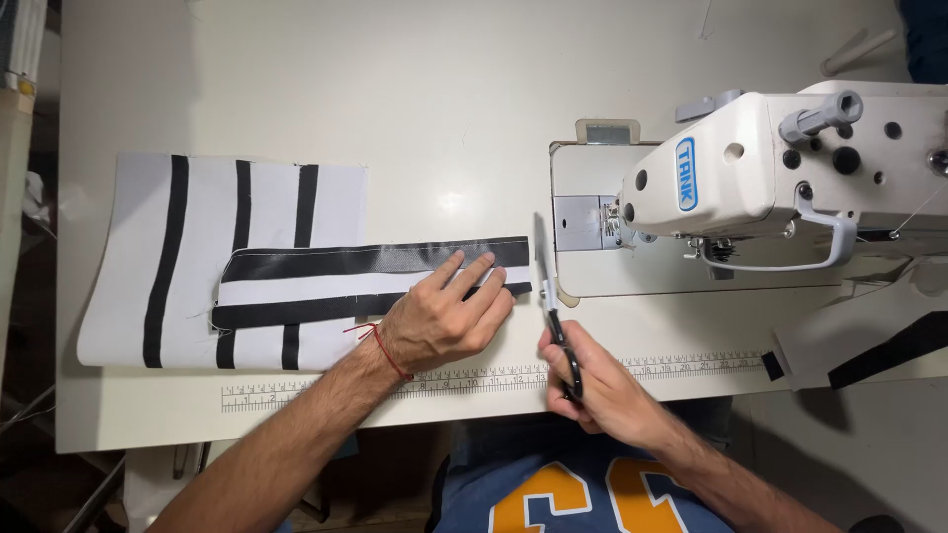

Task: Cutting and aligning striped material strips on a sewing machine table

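Scissors point(549, 296) up in our right hand point(597, 390), fingers through the dark handles, blades pointing away from us and standing just off the right end of the strip point(365, 281). We can't tell whether the blades touch the cloth edge; they look right beside it.

Our left hand point(444, 321) lies flat and spread on that strip, fingers stretched toward its right end, pinning it to the desk point(395, 89). We grip nothing with it, just press down. A thin red thread point(380, 345) circles the wrist.

We see the strip as black, white, black bands running left to right, lying across the middle of the desk. Its left end rests on top of a larger white cloth point(197, 257) with black stripes running the other way, spread out at the left.

Along the near edge of the desk we have a ruler point(395, 387) printed or stuck down, passing under both of our wrists. To the right sits the white sewing machine point(790, 168), its needle plate just beyond the scissor tips. Another black-and-white piece point(869, 355) lies at the far right, under the machine's body.
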